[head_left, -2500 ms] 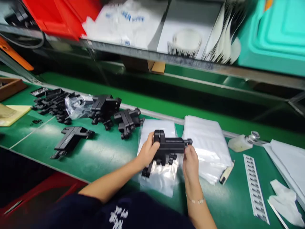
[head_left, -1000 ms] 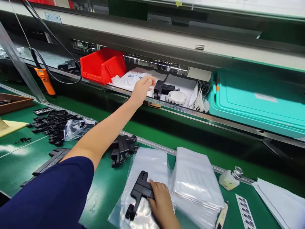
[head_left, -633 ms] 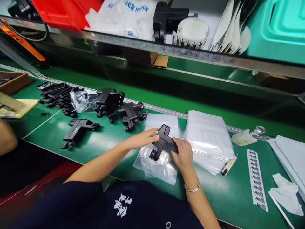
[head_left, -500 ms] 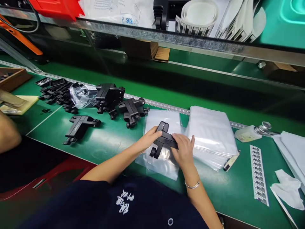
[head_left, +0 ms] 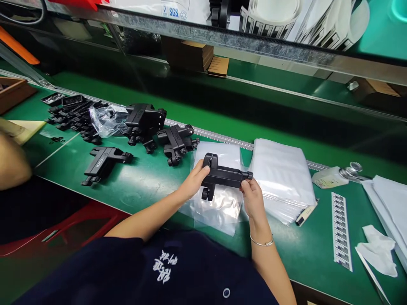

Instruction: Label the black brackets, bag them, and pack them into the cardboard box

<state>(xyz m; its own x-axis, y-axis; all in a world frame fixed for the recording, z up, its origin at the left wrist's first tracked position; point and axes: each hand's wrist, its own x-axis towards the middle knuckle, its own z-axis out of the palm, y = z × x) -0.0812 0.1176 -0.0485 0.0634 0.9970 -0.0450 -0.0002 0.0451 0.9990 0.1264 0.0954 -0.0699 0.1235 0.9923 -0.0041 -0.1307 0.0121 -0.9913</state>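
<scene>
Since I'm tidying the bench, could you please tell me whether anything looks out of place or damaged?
Slightly, yes: a crumpled white cloth or wipe lies loose on the right of the green bench, and small black rings lie scattered at the left, outside any container. The held black clamp shows no visible damage.

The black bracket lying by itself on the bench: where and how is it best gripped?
I'd grip the lone bracket at mid-body, pinching crosswise, from above and the near side: that stretch is straight and slim, between the side arm jutting right at the far end and the knobbed near end. The left hand, the closer one, is on the held bracket.
</scene>
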